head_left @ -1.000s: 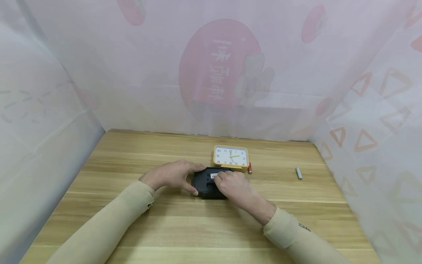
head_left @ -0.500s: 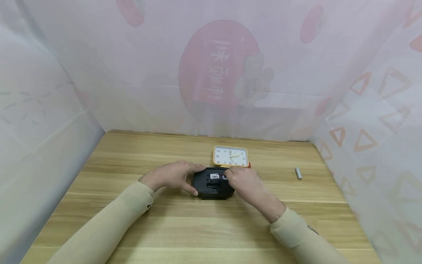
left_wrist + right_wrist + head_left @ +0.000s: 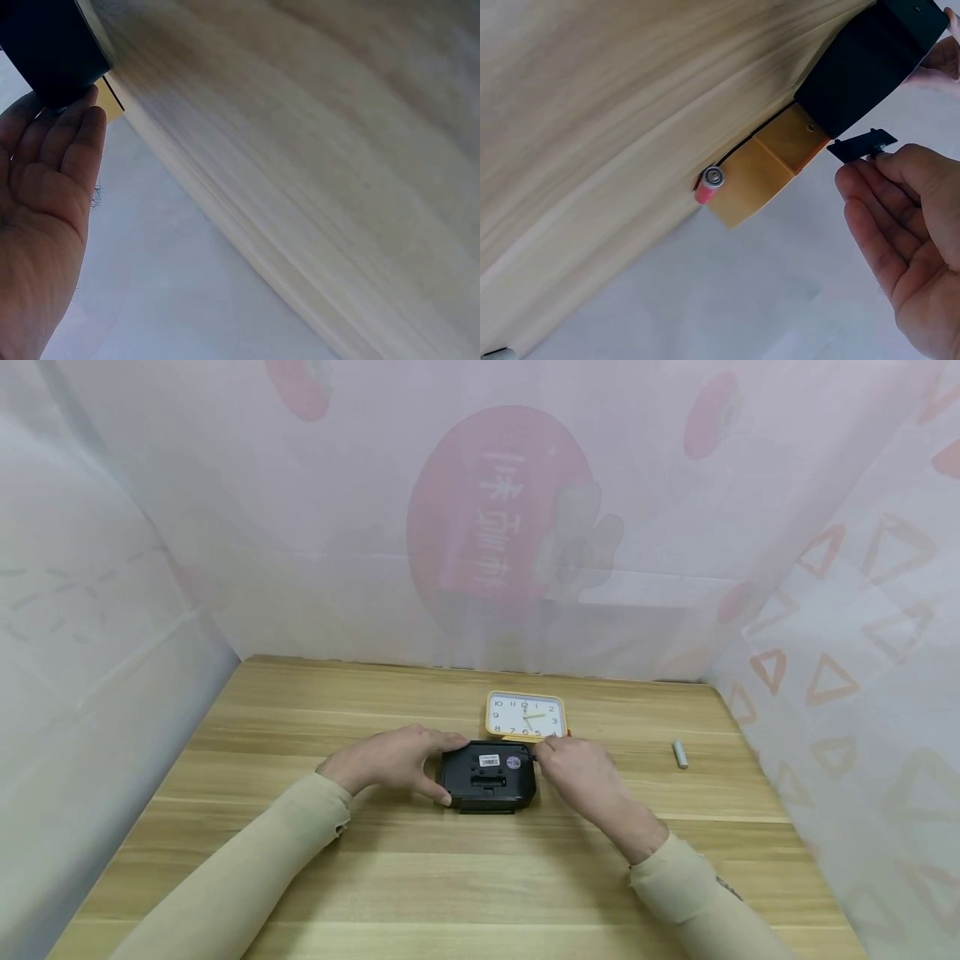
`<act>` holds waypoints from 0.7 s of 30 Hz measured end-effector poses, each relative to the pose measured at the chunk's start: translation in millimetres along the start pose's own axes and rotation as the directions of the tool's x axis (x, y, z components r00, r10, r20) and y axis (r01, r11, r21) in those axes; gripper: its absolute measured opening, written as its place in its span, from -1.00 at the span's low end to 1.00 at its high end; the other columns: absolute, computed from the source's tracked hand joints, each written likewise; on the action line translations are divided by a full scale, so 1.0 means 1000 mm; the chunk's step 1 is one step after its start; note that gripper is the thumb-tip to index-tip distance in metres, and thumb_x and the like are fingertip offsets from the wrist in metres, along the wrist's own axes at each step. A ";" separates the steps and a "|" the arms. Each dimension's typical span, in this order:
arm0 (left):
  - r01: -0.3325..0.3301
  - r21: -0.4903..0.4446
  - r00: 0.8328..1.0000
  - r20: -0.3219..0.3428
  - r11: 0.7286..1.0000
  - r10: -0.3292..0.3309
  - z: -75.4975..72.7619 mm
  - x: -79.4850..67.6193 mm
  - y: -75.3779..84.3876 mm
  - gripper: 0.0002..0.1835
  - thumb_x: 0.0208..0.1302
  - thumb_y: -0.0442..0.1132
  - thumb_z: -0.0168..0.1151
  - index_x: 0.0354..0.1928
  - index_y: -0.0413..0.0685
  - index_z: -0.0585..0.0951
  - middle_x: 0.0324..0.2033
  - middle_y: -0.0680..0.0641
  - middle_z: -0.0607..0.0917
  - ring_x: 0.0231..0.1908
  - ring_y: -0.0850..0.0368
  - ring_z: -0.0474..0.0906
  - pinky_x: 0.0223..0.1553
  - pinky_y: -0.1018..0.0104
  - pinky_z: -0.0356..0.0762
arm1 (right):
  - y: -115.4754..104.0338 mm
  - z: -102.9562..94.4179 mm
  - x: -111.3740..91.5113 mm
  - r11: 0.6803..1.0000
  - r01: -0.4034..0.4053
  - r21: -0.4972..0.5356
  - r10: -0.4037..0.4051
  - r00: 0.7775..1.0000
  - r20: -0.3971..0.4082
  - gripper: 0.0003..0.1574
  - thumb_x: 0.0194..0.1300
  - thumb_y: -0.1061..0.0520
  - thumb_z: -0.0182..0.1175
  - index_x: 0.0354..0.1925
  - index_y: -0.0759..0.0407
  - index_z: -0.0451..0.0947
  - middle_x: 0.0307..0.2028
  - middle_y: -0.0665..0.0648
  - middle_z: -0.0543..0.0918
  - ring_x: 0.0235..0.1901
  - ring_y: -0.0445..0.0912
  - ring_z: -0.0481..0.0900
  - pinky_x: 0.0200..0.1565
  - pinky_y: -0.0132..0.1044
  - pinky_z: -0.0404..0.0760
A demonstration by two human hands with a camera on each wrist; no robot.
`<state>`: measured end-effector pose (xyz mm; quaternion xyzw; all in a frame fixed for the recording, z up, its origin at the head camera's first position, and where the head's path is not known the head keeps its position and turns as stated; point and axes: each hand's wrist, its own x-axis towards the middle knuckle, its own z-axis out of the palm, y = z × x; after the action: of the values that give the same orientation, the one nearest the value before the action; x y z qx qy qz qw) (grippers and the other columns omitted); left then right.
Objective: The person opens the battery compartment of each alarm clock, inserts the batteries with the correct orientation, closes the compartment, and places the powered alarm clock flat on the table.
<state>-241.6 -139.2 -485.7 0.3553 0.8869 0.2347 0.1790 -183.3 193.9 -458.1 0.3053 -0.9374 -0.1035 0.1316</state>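
A black clock (image 3: 463,777) lies face down on the wooden table, its back up with a white barcode label, a round purple sticker and an uncovered battery slot (image 3: 487,782). My left hand (image 3: 390,764) holds its left end, thumb at the near corner and fingers along the far edge. Just off the right end, my right hand (image 3: 581,777) pinches a small black battery cover (image 3: 861,145) between thumb and fingertips, best seen in the right wrist view. The cover is apart from the clock there.
Behind the black clock lies a yellow clock (image 3: 525,714), face up. A red battery (image 3: 706,191) sits beside it, mostly hidden by my right hand in the head view. Farther right lies a grey battery (image 3: 680,754). Printed cloth walls (image 3: 337,568) border the table.
My right hand has drawn back to the right from over the black clock's back, taking the battery cover along and uncovering the slot and purple sticker. The left hand stays put.
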 end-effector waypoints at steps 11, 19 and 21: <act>0.000 0.001 1.000 0.004 1.000 0.000 -0.001 -0.001 0.001 0.13 0.27 0.16 0.84 0.79 0.04 0.49 0.71 -0.12 0.60 0.69 -0.09 0.56 0.76 -0.13 0.53 | 0.011 0.007 -0.009 1.000 -0.023 -0.018 0.024 0.999 0.027 -0.90 0.50 0.26 0.56 -0.16 0.11 0.80 -0.28 0.01 0.88 -0.39 -0.12 0.76 -0.43 -0.27 0.81; -0.001 0.001 1.000 0.003 1.000 0.001 -0.001 -0.001 0.000 0.12 0.27 0.17 0.83 0.78 0.03 0.49 0.71 -0.12 0.59 0.70 -0.11 0.56 0.76 -0.15 0.53 | 0.015 0.009 -0.013 0.999 -0.029 -0.039 0.033 0.991 0.128 -0.88 0.49 0.29 0.56 -0.08 0.14 0.83 -0.22 0.07 0.90 -0.37 -0.07 0.78 -0.42 -0.20 0.84; -0.001 0.002 1.000 0.003 1.000 0.001 0.000 0.000 0.000 0.13 0.27 0.18 0.83 0.79 0.04 0.49 0.71 -0.12 0.59 0.70 -0.11 0.56 0.76 -0.15 0.53 | 0.016 0.009 -0.013 0.999 -0.024 -0.046 0.031 0.988 0.153 -0.91 0.50 0.30 0.55 -0.11 0.16 0.82 -0.25 0.08 0.88 -0.41 -0.06 0.75 -0.47 -0.18 0.81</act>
<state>-241.8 -139.8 -485.6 0.3561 0.8867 0.2336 0.1798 -184.2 215.4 -465.1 0.2804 -0.9464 -0.1454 0.0672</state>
